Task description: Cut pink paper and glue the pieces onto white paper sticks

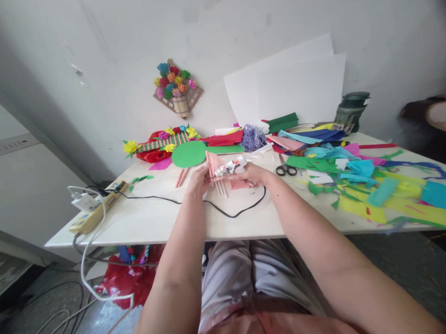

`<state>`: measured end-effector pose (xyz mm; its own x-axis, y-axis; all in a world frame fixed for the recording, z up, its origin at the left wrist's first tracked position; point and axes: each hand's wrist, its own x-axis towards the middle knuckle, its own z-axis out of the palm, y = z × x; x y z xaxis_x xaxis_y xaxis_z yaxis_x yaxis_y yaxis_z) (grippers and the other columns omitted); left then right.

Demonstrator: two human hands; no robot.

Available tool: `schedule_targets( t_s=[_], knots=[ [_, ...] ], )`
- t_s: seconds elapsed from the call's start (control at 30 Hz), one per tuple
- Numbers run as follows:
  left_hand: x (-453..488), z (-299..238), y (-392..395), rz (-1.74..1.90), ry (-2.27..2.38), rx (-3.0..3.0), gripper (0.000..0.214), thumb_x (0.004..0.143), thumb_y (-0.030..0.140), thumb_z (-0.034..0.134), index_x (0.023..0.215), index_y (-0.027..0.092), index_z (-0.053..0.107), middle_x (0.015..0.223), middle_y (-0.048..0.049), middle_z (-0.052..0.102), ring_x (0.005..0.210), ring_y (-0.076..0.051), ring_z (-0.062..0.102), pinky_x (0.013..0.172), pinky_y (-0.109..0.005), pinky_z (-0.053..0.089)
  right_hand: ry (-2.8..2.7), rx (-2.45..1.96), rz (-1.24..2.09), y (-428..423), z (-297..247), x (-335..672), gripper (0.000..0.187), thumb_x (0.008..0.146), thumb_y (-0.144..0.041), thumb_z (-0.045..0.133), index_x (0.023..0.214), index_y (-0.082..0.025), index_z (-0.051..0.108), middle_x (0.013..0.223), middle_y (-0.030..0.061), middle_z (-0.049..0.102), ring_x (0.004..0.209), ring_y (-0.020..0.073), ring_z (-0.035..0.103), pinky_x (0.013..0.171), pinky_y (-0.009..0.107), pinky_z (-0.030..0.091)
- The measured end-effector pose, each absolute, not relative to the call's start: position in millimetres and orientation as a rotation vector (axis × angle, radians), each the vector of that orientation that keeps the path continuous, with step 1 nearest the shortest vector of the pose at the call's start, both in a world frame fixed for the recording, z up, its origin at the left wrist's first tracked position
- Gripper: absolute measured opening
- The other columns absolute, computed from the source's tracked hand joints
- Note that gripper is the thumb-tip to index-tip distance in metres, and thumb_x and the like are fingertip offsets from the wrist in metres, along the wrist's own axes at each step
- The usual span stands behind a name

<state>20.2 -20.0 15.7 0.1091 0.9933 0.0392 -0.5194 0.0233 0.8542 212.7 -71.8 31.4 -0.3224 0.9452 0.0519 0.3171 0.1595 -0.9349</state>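
Observation:
My left hand (200, 180) is closed on a piece of pink paper (213, 160), held up over the middle of the table. In my right hand (254, 174) is a white glue tube (229, 167) with printed markings, lying across toward the pink paper. The tube's left end meets the paper, though I cannot make out its tip. Below the hands lie a few pale paper sticks (221, 189) and a flat pink piece (241, 184). Two pink rolled sticks (181, 177) rest left of my left hand. Behind is a green paper disc (188, 154).
Black-handled scissors (286, 170) lie right of my hands. Coloured paper scraps (376, 179) cover the table's right side. A black cord (233, 216) loops in front from a power strip (94, 213). Purple yarn (253, 137) and a dark bottle (351, 111) stand behind.

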Motion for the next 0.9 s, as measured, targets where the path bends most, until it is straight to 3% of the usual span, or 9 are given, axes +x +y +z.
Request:
schedule_targets(
  t_s=[0.43, 0.9],
  knots=[
    [19.0, 10.1, -15.9, 1.316, 0.648, 0.909, 0.009, 0.065, 0.018, 0.068, 0.066, 0.011, 0.062, 0.055, 0.0005, 0.061, 0.047, -0.008, 0.055, 0.045, -0.017, 0.041, -1.672, -1.237, 1.116, -67.8, 28.6, 212.8, 0.041, 0.058, -0.047, 0.074, 0.059, -0.016, 0.048, 0.04, -0.0055, 0.045, 0.028, 0.0044, 0.036, 0.029, 0.018, 0.028],
    [20.6, 13.6, -21.1, 1.292, 0.685, 0.916, 0.011, 0.065, 0.018, 0.069, 0.066, 0.011, 0.06, 0.052, 0.0021, 0.057, 0.042, -0.006, 0.049, 0.04, -0.016, 0.036, -1.603, -1.227, 1.048, -65.7, 27.3, 212.4, 0.04, 0.057, -0.048, 0.074, 0.065, -0.015, 0.052, 0.041, -0.0056, 0.046, 0.029, 0.0057, 0.037, 0.03, 0.019, 0.03]
  ],
)
